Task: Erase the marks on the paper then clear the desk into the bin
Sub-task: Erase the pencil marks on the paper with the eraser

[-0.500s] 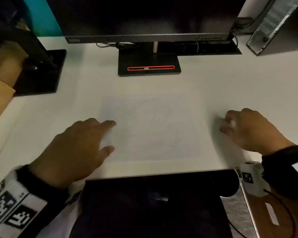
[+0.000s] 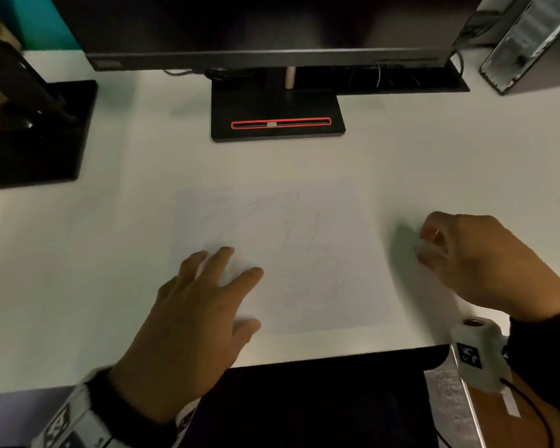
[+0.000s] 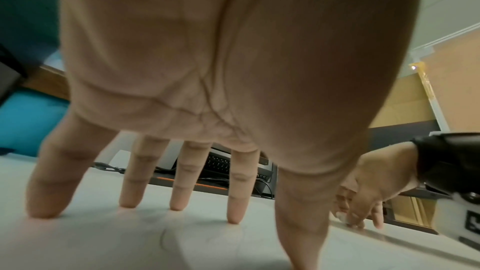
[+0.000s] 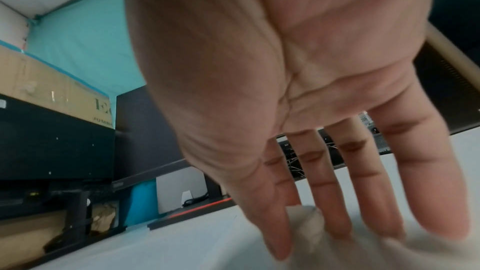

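A white sheet of paper (image 2: 304, 253) with faint pencil scribbles lies flat on the white desk (image 2: 434, 150), in the middle near the front edge. My left hand (image 2: 207, 295) presses on the paper's lower left part with straight, spread fingers; in the left wrist view the fingertips (image 3: 179, 204) touch the sheet (image 3: 207, 239). Just past the paper's right edge, my right hand (image 2: 434, 244) hovers low over the desk. It pinches a small white eraser (image 4: 307, 220) between thumb and fingers.
A black monitor base with a red-rimmed slot (image 2: 277, 114) stands behind the paper. A second black stand (image 2: 42, 134) sits at the far left and a computer case (image 2: 524, 40) at the far right. Below the desk's front edge is a dark black area (image 2: 304, 405).
My left hand has slid right from the paper's left edge onto the sheet, fingers now spread. The right hand stays beside the paper's right edge.
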Tool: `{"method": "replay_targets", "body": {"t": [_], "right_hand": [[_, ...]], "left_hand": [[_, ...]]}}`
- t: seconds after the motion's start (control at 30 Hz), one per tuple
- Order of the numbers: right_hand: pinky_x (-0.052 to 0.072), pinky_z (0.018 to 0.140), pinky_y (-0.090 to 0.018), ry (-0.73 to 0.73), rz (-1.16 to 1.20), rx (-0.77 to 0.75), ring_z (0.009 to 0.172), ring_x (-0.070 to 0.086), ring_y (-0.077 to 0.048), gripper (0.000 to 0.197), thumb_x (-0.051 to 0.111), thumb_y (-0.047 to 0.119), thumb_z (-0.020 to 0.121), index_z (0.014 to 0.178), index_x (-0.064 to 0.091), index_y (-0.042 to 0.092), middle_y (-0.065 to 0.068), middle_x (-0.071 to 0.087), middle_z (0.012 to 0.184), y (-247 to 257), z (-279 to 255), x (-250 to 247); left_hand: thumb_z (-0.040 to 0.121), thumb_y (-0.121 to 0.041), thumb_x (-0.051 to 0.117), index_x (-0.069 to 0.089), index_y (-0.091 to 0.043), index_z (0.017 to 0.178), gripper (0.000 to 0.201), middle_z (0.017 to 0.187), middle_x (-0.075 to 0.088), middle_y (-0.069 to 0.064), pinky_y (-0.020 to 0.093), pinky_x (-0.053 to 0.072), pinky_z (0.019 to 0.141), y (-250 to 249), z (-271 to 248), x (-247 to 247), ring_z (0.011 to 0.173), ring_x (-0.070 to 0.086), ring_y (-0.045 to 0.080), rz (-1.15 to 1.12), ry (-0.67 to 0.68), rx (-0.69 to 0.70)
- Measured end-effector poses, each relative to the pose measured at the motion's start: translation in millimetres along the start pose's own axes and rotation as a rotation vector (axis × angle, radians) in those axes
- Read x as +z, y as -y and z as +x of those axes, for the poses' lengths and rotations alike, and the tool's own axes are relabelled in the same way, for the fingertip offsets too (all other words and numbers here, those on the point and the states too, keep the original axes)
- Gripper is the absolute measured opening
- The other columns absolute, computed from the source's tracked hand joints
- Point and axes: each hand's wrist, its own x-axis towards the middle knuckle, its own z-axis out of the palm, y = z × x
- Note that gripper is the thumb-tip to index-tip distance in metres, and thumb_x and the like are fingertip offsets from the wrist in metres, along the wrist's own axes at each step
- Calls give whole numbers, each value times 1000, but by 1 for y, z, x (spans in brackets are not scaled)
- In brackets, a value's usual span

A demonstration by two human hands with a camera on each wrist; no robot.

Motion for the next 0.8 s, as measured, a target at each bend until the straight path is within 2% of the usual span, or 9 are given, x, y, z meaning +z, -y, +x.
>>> {"method": "replay_targets", "body": {"t": [0.07, 0.13, 0.2, 0.3, 0.43, 0.5, 0.57, 0.63, 0.8], "right_hand": [[54, 63, -33, -2, 117, -67, 70, 64, -12, 8, 65, 32, 93, 92, 57, 31, 7, 69, 80, 3, -10, -3], [44, 55, -22, -7, 198, -163, 61, 61, -4, 12, 68, 32, 93, 91, 56, 31, 11, 68, 73, 11, -22, -5], [37, 52, -17, -5, 267, -251, 61, 58, -2, 17, 74, 31, 89, 89, 56, 32, 12, 64, 66, 20, -34, -2], [42, 56, -22, 2, 333, -320, 59, 54, -8, 18, 81, 30, 85, 89, 63, 30, 8, 62, 65, 27, -42, 11], [47, 61, -27, 24, 389, -324, 62, 59, -14, 11, 82, 29, 83, 84, 72, 25, 1, 69, 70, 33, -44, 25], [45, 59, -22, 34, 393, -328, 61, 59, -15, 10, 79, 30, 86, 82, 73, 24, -1, 69, 68, 35, -45, 30], [47, 62, -27, 47, 368, -344, 60, 60, -16, 12, 73, 31, 92, 81, 70, 26, 0, 68, 64, 35, -44, 33], [50, 64, -32, 50, 358, -350, 56, 60, -14, 16, 67, 31, 96, 80, 66, 28, 2, 68, 62, 33, -43, 34], [54, 66, -35, 68, 312, -341, 53, 60, -5, 19, 63, 29, 98, 80, 63, 24, 8, 69, 61, 29, -34, 31]], "left_hand": [[88, -53, 67, 44, -41, 147, 65, 161, 31, 1, 49, 43, 107, -7, -6, -1, 149, 26, 27, 0, 21, -14], [93, -57, 58, 32, -44, 152, 66, 165, 17, -4, 44, 34, 116, -11, -11, 0, 152, 12, 21, -12, 55, -50], [93, -59, 55, 31, -44, 152, 66, 165, 14, -5, 44, 33, 118, -15, -16, -2, 151, 10, 20, -17, 87, -52], [91, -64, 50, 36, -44, 146, 61, 160, 21, -7, 42, 33, 116, -22, -18, -13, 146, 18, 19, -10, 116, -46], [93, -64, 50, 27, -45, 151, 65, 161, 17, -5, 45, 28, 117, -38, 3, -29, 146, 15, 21, 55, 72, 10], [90, -67, 54, 20, -49, 154, 75, 164, 10, -4, 47, 26, 118, -44, 15, -25, 149, 9, 22, 34, 143, 52], [86, -69, 59, 13, -54, 154, 84, 167, 0, -4, 52, 23, 120, -45, 22, -16, 152, -1, 22, 13, 256, 62], [84, -70, 61, 10, -57, 153, 87, 167, -7, -4, 55, 21, 120, -43, 24, -8, 153, -8, 24, 41, 310, 52], [88, -71, 53, 1, -60, 151, 83, 166, -8, -1, 59, 25, 117, -41, 24, -4, 152, -5, 32, 89, 266, -3]]}}
